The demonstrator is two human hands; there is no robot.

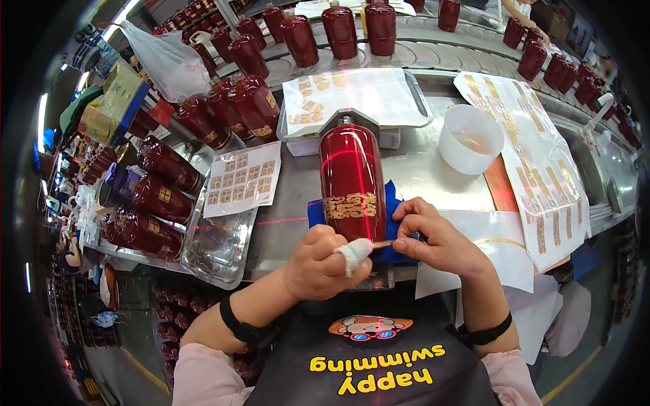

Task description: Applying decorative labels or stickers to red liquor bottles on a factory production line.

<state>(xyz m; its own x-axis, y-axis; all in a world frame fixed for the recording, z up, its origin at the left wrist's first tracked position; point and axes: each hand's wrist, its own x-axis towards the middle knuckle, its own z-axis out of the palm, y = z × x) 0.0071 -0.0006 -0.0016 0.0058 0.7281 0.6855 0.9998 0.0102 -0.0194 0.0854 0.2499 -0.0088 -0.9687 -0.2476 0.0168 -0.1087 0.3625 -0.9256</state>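
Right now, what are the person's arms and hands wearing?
Both forearms are bare, with pale pink sleeves pushed up near the elbows. Each arm has a black band: one on the left arm, one on the right arm. The left hand has a white bandage wrapped round one finger. The right hand wears nothing.

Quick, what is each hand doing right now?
Left hand: closed against the red bottle, finger bandaged.
Right hand: pinching a gold label strip at the bottle's base.
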